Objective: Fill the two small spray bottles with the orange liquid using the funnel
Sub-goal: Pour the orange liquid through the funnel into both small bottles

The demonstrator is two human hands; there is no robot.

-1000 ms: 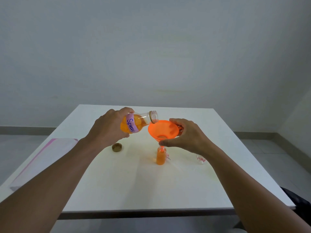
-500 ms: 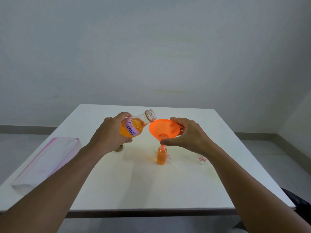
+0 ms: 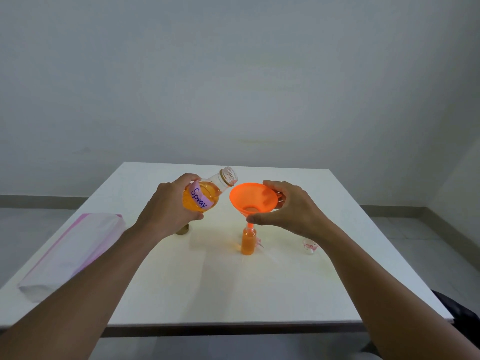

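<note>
Bare room: white table [image 3: 233, 294], blank wall [image 3: 233, 74].

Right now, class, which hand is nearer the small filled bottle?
Right. The right hand grips the funnel above the small filled bottle; the left hand holds the large bottle farther left.

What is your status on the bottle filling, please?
Left hand grips big bottle, mouth up, not pouring. Right hand holds funnel seated in small bottle, mostly full. Nothing blocking.
</note>
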